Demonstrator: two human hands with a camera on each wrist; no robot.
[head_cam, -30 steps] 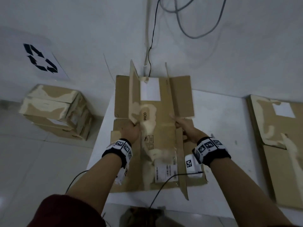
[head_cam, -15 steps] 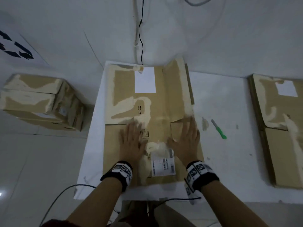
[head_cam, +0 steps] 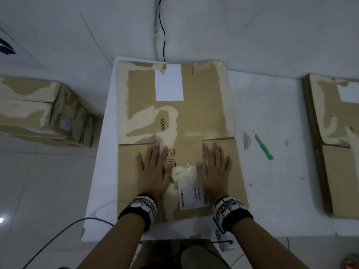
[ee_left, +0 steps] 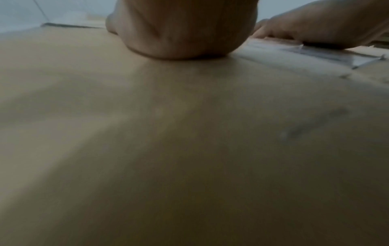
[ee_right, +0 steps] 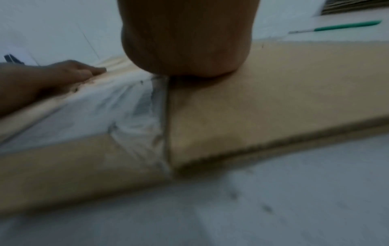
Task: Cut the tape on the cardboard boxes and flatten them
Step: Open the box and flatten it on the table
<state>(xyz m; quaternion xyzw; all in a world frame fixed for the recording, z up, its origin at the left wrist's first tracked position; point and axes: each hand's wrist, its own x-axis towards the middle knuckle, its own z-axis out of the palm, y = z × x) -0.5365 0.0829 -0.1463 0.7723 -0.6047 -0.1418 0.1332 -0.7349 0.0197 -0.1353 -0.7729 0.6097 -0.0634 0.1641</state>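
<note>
On the white desk (head_cam: 272, 200), seen from the head view, the cardboard box (head_cam: 174, 117) lies collapsed into a flat sheet, its far edge against the wall. A second ago its flaps stood upright between the hands; half a second ago they were already down, and the sheet has not shifted since. The left hand (head_cam: 153, 171) and right hand (head_cam: 213, 169) rest palm-down on the near half, fingers straight and spread, pressing and grasping nothing, either side of a shipping label (head_cam: 192, 195) and crumpled tape (head_cam: 186, 169). The green-handled knife (head_cam: 264, 150) lies on the desk to the right, just beside the sheet and untouched. Flattened cardboard (head_cam: 340, 152) lies at the right edge; two assembled boxes (head_cam: 44, 111) sit on the floor at left. From the left wrist view, the left hand's (ee_left: 185, 33) heel bears on the cardboard, no gap visible beneath. From the right wrist view, the right hand (ee_right: 187, 46) presses beside a seam with loose tape (ee_right: 126, 113); the knife (ee_right: 341, 26) shows beyond. Judgement: this box is effectively flattened; the floor boxes remain to be cut.
</note>
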